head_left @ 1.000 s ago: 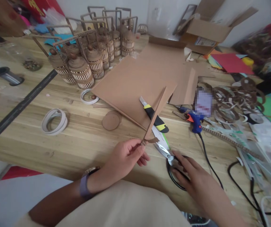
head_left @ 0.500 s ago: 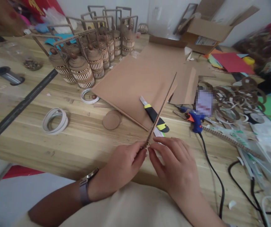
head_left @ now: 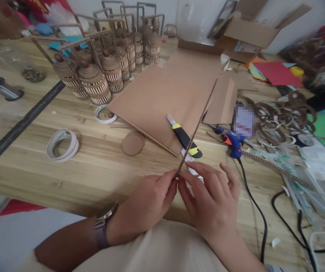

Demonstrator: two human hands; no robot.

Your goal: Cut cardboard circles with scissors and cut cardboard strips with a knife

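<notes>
A thin strip of corrugated cardboard (head_left: 198,126) slants up and away from my hands, seen edge-on. My left hand (head_left: 148,202), with a watch on its wrist, pinches the strip's near end. Thumb and index finger of my right hand (head_left: 212,196) press at the same end from the other side, while its little finger is raised. Beyond the hands, a black and yellow utility knife (head_left: 183,139) lies partly behind the strip, its blade over a large cardboard sheet (head_left: 162,98). Two cardboard discs (head_left: 132,145) lie left of the knife.
Small cardboard lanterns (head_left: 96,85) stand at the back left. White tape rolls (head_left: 62,145) and a black ruler (head_left: 23,124) lie left. To the right are a blue glue gun (head_left: 234,145) with its cord, curled strips (head_left: 278,121) and coloured paper (head_left: 277,73). An open box (head_left: 250,34) stands behind.
The strip has swung slightly more upright and its far tip is higher. My right hand's fingers have shifted, with the little finger now lifted away. The view has moved slightly.
</notes>
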